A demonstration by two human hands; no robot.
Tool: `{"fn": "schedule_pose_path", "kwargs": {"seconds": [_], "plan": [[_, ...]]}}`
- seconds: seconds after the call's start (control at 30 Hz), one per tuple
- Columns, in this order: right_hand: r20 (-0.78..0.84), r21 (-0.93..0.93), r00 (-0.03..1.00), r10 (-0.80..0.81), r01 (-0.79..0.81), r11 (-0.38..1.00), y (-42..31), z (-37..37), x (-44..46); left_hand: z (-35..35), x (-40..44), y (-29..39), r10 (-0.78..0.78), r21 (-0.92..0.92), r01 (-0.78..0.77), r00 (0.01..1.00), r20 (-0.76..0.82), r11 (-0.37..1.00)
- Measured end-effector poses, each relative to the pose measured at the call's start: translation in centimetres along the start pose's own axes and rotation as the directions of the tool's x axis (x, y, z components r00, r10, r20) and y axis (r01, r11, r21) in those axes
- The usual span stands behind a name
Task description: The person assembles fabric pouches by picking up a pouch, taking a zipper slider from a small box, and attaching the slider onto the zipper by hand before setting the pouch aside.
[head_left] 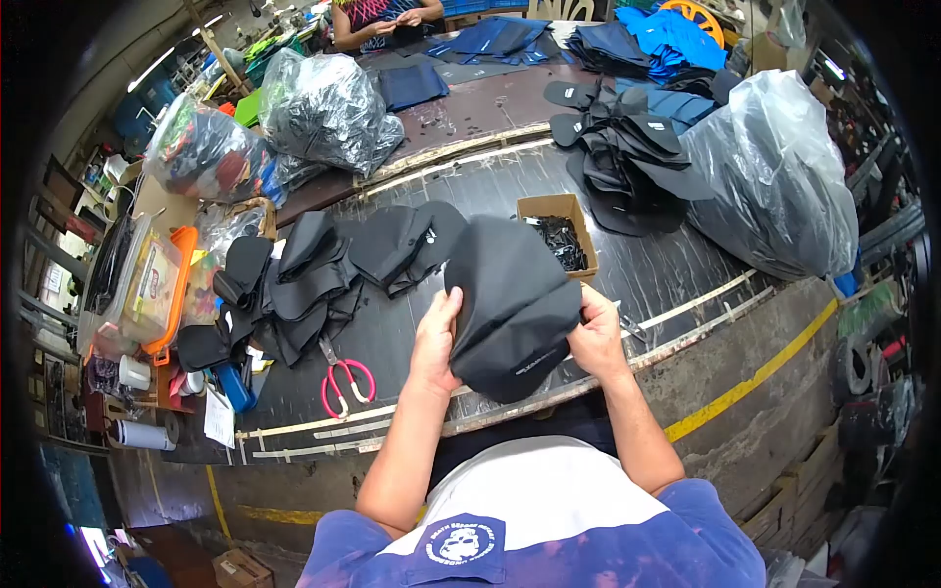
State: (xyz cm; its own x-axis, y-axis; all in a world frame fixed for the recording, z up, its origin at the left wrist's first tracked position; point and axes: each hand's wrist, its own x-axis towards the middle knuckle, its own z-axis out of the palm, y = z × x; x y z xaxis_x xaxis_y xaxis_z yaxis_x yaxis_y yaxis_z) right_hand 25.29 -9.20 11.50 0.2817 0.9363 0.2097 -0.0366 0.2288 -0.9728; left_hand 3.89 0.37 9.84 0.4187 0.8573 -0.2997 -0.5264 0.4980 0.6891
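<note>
A black fabric cap (515,304) with small white lettering near its lower edge is held up above the table's near edge. My left hand (438,338) grips its left side, thumb on top, and my right hand (595,333) pinches the right side. Just behind it stands an open cardboard box (551,208) of small black pieces that look like plastic fasteners. To the left lies a pile of black caps (304,279), with pink-handled scissors (345,384) in front. More black caps (627,162) are stacked at the back right.
Clear plastic bags (323,113) sit at the back left, and a large bag of dark items (769,186) stands at the right. Blue fabric pieces (500,41) lie on the far table, where another person (382,22) works. An orange-rimmed bin (172,294) is at left.
</note>
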Motion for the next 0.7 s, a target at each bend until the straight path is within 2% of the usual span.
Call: {"fn": "schedule_pose_path", "kwargs": {"seconds": [0.03,0.07,0.1,0.13,0.17,0.2,0.23,0.27,0.3,0.37,0.4,0.5,0.53,0.57,0.63,0.67,0.7], "plan": [[-0.003,-0.001,1.0,0.001,-0.001,1.0,-0.5,0.1,-0.1,0.0,0.0,-0.5,0.156,0.211,-0.121,0.975,-0.156,0.97],[-0.056,-0.106,0.998,-0.014,0.008,0.994,-1.3,0.4,-0.3,-0.1,-0.3,-0.8,0.151,0.212,-0.116,0.976,-0.156,0.97],[-0.107,-0.211,0.994,-0.036,0.013,0.977,-2.3,0.6,-0.4,0.5,-1.0,-0.5,0.374,0.366,-0.302,0.916,-0.145,0.88],[-0.154,-0.315,0.986,-0.063,0.012,0.949,-2.9,0.7,-0.4,1.1,-1.6,-0.2,0.576,0.507,-0.458,0.812,-0.097,0.73],[-0.156,-0.316,0.986,-0.059,0.007,0.949,-3.1,0.6,-0.5,1.8,-2.3,0.3,0.741,0.625,-0.571,0.672,-0.017,0.532],[-0.121,-0.415,0.991,-0.063,0.007,0.91,-3.3,0.3,-0.7,2.8,-3.6,1.5,0.738,0.627,-0.566,0.675,-0.021,0.536],[-0.083,-0.508,0.994,-0.065,0.013,0.862,-3.4,0.2,-0.8,4.2,-5.2,3.4,0.659,0.72,-0.593,0.708,0.254,0.36],[-0.045,-0.594,0.997,-0.065,0.026,0.804,-3.6,0.1,-0.8,5.1,-6.2,4.6,0.501,0.752,-0.638,0.711,0.493,0.165],[-0.042,-0.592,0.997,-0.064,0.027,0.805,-3.9,0.4,-0.9,5.9,-6.6,4.7,0.502,0.754,-0.636,0.712,0.491,0.164],[-0.018,-0.583,0.997,-0.078,0.053,0.81,-4.6,1.1,-1.1,7.4,-7.0,3.9,0.281,0.801,-0.598,0.772,0.57,0.018],[-0.009,-0.581,0.996,-0.087,0.066,0.811,-4.9,1.2,-1.1,7.3,-6.9,3.6,0.282,0.8,-0.6,0.771,0.572,0.017],[0.012,-0.625,0.995,-0.102,0.087,0.775,-5.6,0.6,-1.4,6.9,-6.4,2.4,0.277,0.795,-0.581,0.804,0.527,0.173],[0.027,-0.646,0.994,-0.106,0.098,0.757,-5.8,0.4,-1.5,6.8,-6.4,2.5,0.273,0.794,-0.582,0.804,0.528,0.177],[0.026,-0.648,0.994,-0.103,0.096,0.755,-6.1,0.4,-1.4,6.7,-6.5,2.9,0.213,0.811,-0.505,0.862,0.46,0.296],[0.029,-0.673,0.945,-0.326,0.259,0.692,-6.8,0.5,-0.7,6.5,-6.7,3.5,0.067,0.806,-0.314,0.943,0.326,0.501],[0.032,-0.684,0.901,-0.433,0.335,0.648,-6.9,0.5,-0.6,6.3,-6.6,3.4,0.067,0.807,-0.314,0.943,0.325,0.5],[0.029,-0.682,0.901,-0.432,0.334,0.65,-6.8,0.6,-0.7,6.0,-6.4,3.1,0.021,0.752,-0.272,0.945,0.325,0.601]]}}
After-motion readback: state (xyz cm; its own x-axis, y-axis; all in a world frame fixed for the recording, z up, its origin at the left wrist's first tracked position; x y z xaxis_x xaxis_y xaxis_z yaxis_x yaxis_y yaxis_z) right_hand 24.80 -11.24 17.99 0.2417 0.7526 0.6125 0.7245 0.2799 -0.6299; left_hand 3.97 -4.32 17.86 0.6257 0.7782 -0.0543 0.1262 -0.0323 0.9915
